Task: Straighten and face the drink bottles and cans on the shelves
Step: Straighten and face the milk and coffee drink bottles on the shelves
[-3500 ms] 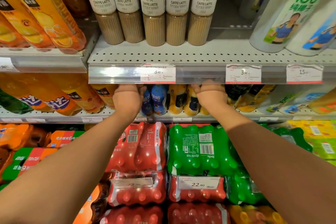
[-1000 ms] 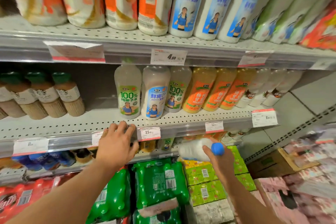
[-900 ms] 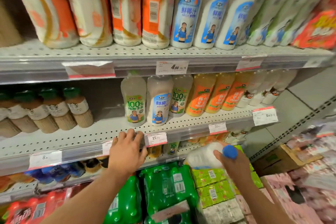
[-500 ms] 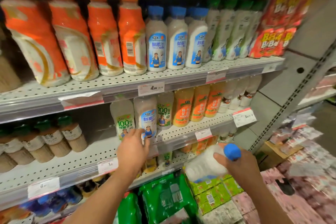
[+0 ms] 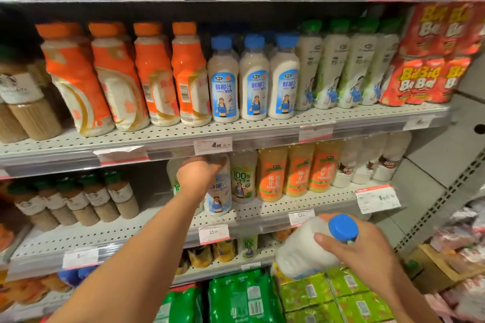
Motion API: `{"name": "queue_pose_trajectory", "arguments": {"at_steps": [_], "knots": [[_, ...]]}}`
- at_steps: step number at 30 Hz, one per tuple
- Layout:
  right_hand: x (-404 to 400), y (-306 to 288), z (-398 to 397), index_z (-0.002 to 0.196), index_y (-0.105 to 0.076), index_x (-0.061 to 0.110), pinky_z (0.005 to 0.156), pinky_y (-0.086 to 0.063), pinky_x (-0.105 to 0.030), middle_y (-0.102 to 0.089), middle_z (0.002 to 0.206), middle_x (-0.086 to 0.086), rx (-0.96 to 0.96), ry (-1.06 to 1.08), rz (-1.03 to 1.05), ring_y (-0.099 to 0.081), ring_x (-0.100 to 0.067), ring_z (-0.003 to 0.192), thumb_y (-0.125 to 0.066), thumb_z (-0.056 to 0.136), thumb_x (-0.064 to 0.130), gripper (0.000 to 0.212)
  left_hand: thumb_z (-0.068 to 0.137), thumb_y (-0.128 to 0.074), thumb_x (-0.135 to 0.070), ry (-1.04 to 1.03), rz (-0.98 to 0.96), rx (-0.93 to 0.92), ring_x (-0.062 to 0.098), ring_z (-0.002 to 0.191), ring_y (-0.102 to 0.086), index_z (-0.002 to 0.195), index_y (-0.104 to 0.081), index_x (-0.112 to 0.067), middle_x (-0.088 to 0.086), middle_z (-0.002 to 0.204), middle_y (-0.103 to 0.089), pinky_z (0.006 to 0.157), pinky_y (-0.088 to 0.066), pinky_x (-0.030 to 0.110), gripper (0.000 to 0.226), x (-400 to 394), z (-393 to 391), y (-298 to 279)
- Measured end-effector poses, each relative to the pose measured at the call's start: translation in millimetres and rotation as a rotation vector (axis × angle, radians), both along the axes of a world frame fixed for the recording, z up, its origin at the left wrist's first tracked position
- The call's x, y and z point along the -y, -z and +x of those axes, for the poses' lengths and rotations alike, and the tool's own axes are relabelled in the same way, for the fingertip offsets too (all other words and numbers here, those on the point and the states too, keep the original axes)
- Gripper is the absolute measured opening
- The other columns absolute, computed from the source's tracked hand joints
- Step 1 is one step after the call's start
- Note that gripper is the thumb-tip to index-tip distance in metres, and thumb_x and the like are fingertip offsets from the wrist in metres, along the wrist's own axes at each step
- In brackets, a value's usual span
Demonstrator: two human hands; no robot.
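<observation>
My left hand (image 5: 198, 174) reaches onto the middle shelf and grips the upper part of a large white coconut-juice bottle with a blue label (image 5: 219, 191). My right hand (image 5: 364, 249) holds a white coconut-milk bottle with a blue cap (image 5: 305, 252), tilted on its side below the shelf's front edge. Three matching blue-capped bottles (image 5: 253, 78) stand upright on the shelf above. A green-labelled "100%" bottle (image 5: 242, 178) stands just right of my left hand, and another is half hidden behind my left wrist.
Orange-labelled bottles (image 5: 154, 73) and green-capped white bottles (image 5: 338, 68) fill the upper shelf, with red packs (image 5: 425, 78) at its right end. Brown latte bottles (image 5: 99, 196) stand at middle left. Orange juice bottles (image 5: 299, 170) line the middle right. Green soda packs (image 5: 236, 299) sit below.
The view has tilted up, showing the upper shelf. My left hand moved from the shelf's price rail up onto the blue-labelled bottle. My right hand still carries the blue-capped bottle.
</observation>
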State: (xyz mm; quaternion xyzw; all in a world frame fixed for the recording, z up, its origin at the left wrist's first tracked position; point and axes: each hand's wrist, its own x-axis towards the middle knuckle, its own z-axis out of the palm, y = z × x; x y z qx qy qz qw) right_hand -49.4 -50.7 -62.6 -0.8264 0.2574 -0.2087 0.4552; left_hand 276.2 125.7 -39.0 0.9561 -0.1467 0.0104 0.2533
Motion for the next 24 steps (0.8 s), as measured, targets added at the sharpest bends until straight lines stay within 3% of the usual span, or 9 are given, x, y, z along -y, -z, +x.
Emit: {"name": "queue_pose_trajectory", "arguments": {"at_steps": [3,7,11,14,18,24], "knots": [[4,-4,8,0.102,-0.075,0.043,0.077,-0.052,-0.025,-0.074,0.096,0.027,0.029,-0.05,0.007,-0.068,0.007,0.091,-0.088,0.072,0.034,0.034,0.085,-0.055,-0.078,0.031,0.026,0.014,0.027,0.104,-0.068,0.127,-0.065,-0.03,0.002,0.113,-0.073,0.075,-0.051,0.032,0.064,-3,0,-9],[3,-6,22,0.104,-0.075,0.039,0.077,-0.052,-0.023,-0.074,0.097,0.027,0.069,-0.07,0.021,-0.068,0.007,0.091,-0.088,0.074,0.033,0.033,0.083,-0.069,-0.064,0.017,-0.126,0.03,0.026,0.098,-0.069,0.113,-0.073,-0.021,0.002,0.102,-0.076,0.077,-0.057,0.036,0.053,-11,-10,-10],[3,-10,33,0.104,-0.074,0.039,0.072,-0.047,-0.008,-0.07,0.095,0.034,0.101,-0.054,-0.002,-0.064,0.012,0.092,-0.087,0.074,0.033,0.033,0.08,-0.076,-0.048,0.058,-0.357,0.159,0.021,0.089,-0.067,0.107,-0.07,-0.019,-0.004,0.093,-0.07,0.072,-0.056,0.038,0.041,-20,-32,4],[1,-13,39,0.102,-0.075,0.037,0.073,-0.049,-0.018,-0.072,0.094,0.031,0.142,-0.028,0.005,-0.066,0.009,0.089,-0.087,0.075,0.031,0.031,0.085,-0.073,-0.047,0.119,-0.41,0.186,0.019,0.091,-0.066,0.116,-0.063,-0.024,-0.005,0.103,-0.072,0.076,-0.055,0.038,0.04,-23,-39,13],[-4,-15,41,0.104,-0.077,0.032,0.076,-0.052,-0.025,-0.076,0.095,0.02,0.174,-0.014,0.032,-0.069,0.001,0.089,-0.087,0.076,0.026,0.03,0.087,-0.073,-0.048,0.131,-0.394,0.138,0.019,0.095,-0.066,0.114,-0.065,-0.022,-0.004,0.105,-0.072,0.076,-0.053,0.035,0.038,-26,-34,6],[-4,-16,37,0.099,-0.077,0.035,0.073,-0.057,-0.035,-0.076,0.09,0.013,0.248,0.051,0.075,-0.07,-0.007,0.084,-0.086,0.076,0.027,0.026,0.089,-0.076,-0.03,0.206,-0.727,0.032,-0.007,0.098,-0.06,0.112,-0.064,-0.041,-0.028,0.103,-0.068,0.082,-0.052,0.031,0.028,-55,-60,21]]}}
